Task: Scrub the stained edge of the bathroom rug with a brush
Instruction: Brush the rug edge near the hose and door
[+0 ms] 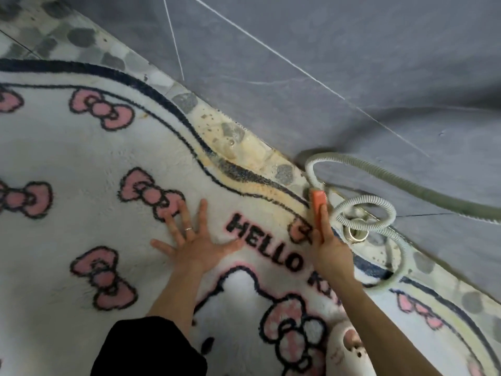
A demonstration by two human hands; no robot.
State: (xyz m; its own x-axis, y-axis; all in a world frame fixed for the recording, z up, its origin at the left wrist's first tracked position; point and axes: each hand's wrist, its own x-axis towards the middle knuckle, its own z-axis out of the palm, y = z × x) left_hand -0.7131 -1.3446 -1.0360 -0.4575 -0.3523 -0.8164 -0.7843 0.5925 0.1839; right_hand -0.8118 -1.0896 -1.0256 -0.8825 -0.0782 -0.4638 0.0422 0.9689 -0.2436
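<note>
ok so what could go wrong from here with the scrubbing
The orange brush in the right hand sits right beside the looped hose, so a stroke could snag it. The left hand presses flat away from the stained edge, so the rug may bunch there. Scrubbing could also spread the stain into white pile.

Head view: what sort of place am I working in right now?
Probably a bathroom or wash-area floor. A plush rug lies on stained pebble-pattern tiles, and a ribbed hose loops over what looks like a floor drain beside the brush in the right hand.
</note>
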